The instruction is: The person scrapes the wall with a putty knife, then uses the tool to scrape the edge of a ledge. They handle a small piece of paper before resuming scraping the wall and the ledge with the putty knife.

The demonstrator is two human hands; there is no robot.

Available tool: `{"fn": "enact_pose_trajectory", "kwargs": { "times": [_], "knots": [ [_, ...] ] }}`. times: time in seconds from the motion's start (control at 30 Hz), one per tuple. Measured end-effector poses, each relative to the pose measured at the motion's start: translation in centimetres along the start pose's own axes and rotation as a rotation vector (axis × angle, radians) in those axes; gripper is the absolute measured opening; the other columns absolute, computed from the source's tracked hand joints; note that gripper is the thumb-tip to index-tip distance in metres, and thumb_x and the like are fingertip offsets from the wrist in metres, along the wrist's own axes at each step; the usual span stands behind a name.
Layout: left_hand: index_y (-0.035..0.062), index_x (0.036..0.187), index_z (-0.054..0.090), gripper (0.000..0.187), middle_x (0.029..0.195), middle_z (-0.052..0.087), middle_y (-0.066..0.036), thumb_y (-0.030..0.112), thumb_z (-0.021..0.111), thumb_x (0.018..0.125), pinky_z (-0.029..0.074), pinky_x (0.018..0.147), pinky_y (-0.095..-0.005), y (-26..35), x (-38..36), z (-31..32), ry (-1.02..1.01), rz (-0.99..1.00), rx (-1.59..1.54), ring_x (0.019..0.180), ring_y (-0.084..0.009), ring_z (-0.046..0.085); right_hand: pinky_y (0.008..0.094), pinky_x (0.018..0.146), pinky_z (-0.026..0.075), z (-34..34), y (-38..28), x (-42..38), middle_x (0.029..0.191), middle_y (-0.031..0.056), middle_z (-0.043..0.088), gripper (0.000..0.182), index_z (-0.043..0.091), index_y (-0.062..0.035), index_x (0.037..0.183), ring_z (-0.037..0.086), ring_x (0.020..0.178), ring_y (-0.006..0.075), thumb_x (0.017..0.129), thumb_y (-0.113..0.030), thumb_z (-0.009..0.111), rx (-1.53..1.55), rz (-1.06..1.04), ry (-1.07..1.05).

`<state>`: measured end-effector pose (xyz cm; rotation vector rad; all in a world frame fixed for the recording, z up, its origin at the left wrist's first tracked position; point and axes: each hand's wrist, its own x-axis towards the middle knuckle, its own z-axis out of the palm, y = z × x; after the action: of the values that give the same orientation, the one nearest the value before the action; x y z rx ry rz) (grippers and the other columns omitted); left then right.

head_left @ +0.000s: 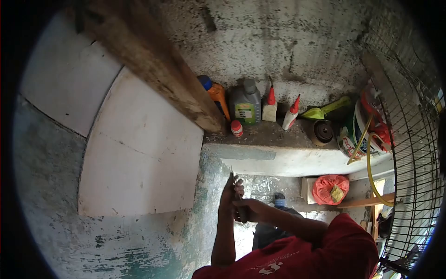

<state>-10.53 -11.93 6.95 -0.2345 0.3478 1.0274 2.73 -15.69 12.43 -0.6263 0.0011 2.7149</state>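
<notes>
In front of my red shirt, my left hand (226,195) is raised with its fingers curled. A thin pointed tool (231,169) sticks up past its fingertips. Just below and to the right, my right hand (251,210) is closed around a dark handle-like piece (242,214), close against the left palm. Whether the point and the dark piece are one tool, I cannot tell. Above the hands runs a ledge (278,135) bearing a small red-capped bottle (237,128), a grey oil bottle (248,104) and an orange bottle (217,96) with a blue cap.
Two red-tipped glue bottles (270,109), a green scoop (320,112), a brown roll (322,132) and a bucket (348,139) also line the ledge. A wire fan guard (413,186) stands at right, near a red plastic bag (330,189). A wooden beam (162,65) slants at upper left.
</notes>
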Motion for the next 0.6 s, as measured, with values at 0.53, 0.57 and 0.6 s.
{"fn": "enact_pose_trajectory", "kwargs": {
  "times": [0.53,0.57,0.6],
  "knots": [
    [0.0063,0.091,0.048,0.025,0.076,0.051,-0.002,0.031,0.044,0.088,0.044,0.064,-0.0270,-2.2,7.8,-0.4,-0.128,0.117,0.077,0.071,-0.0141,0.052,0.0341,0.049,0.042,-2.6,-5.5,-2.9,0.065,0.0166,0.054,0.023,0.047,-0.0026,0.103,0.055,0.054,0.0247,0.086,-0.017,0.049,-1.572,-0.746,0.716],
    [0.0079,0.086,0.051,0.028,0.071,0.052,-0.002,0.034,0.041,0.089,0.044,0.061,-0.0261,-3.7,8.7,0.0,-0.097,0.073,0.069,0.067,-0.0126,0.053,0.0362,0.049,0.041,-3.1,-5.9,-3.9,0.065,0.0180,0.054,0.021,0.047,-0.0022,0.100,0.055,0.055,0.0284,0.085,-0.017,0.049,-1.594,-0.747,0.761],
    [0.0090,0.084,0.050,0.027,0.069,0.052,-0.001,0.034,0.040,0.089,0.044,0.060,-0.0262,-5.1,9.7,0.2,-0.111,0.040,0.062,0.064,-0.0134,0.052,0.0384,0.048,0.041,-3.7,-6.3,-5.0,0.065,0.0194,0.055,0.019,0.048,-0.0019,0.097,0.055,0.056,0.0321,0.085,-0.016,0.049,-1.616,-0.743,0.805]
  ]
}}
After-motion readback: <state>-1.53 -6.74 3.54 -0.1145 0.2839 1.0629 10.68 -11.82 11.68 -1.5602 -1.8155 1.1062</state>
